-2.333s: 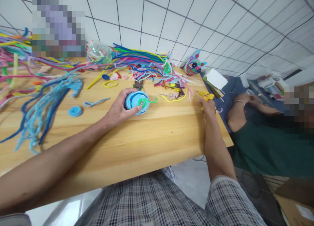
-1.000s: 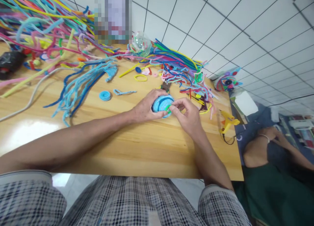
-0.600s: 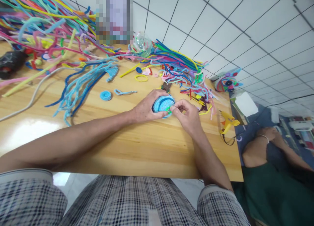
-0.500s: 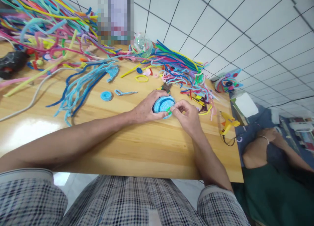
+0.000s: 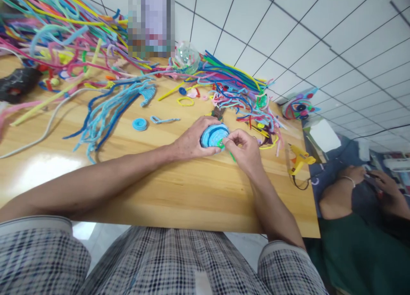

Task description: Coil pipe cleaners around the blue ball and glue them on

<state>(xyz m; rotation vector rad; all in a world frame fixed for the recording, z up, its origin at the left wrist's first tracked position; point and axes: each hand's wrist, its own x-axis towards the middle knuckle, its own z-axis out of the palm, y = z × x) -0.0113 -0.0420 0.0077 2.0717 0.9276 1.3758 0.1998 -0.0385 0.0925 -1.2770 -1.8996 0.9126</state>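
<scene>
My left hand (image 5: pixel 197 139) is wrapped round a blue coiled pipe-cleaner piece (image 5: pixel 213 134), striped in lighter and darker blue, just above the table. Against its lower right side my right hand (image 5: pixel 242 148) is pinched on a thin green pipe cleaner (image 5: pixel 233 157), whose end pokes out below the fingers. Green also shows on the blue coil near my left thumb. Left of my hands lie a small flat blue coil (image 5: pixel 139 124) and a bent light-blue pipe cleaner (image 5: pixel 165 120). What my right fingertips press on is partly hidden.
Light-blue and dark-blue pipe cleaners (image 5: pixel 107 111) lie at left, near a white cable (image 5: pixel 53 119). A large coloured heap (image 5: pixel 64 34) fills the back left. A yellow glue gun (image 5: pixel 300 159) rests by the right edge. Another person's arm (image 5: pixel 338 192) is beyond it.
The green pipe cleaner's end now shows below my right hand. Both hands keep nearly the same place on the blue coil. At right, the other person's hands have shifted.
</scene>
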